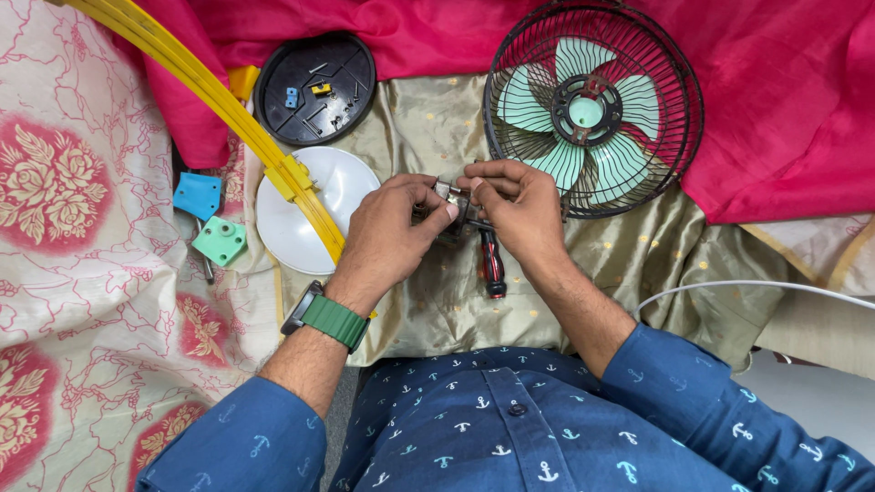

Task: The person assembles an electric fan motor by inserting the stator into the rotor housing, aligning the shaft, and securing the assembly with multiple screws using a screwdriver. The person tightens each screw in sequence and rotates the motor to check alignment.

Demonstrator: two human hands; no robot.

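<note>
We see a small metal part (pixel 449 193), grey w/ dark bits, pinched between both hands just below-left of the fan cage (pixel 592 105). A screwdriver (pixel 492 260), red/black handle, lies on the cloth under it, tip toward the cage, handle pointing away.

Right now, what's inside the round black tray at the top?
The black tray holds a small blue piece, a small yellow piece and some thin screws or pins. Nothing covers it, though the smallest bits are too tiny to identify.
</note>
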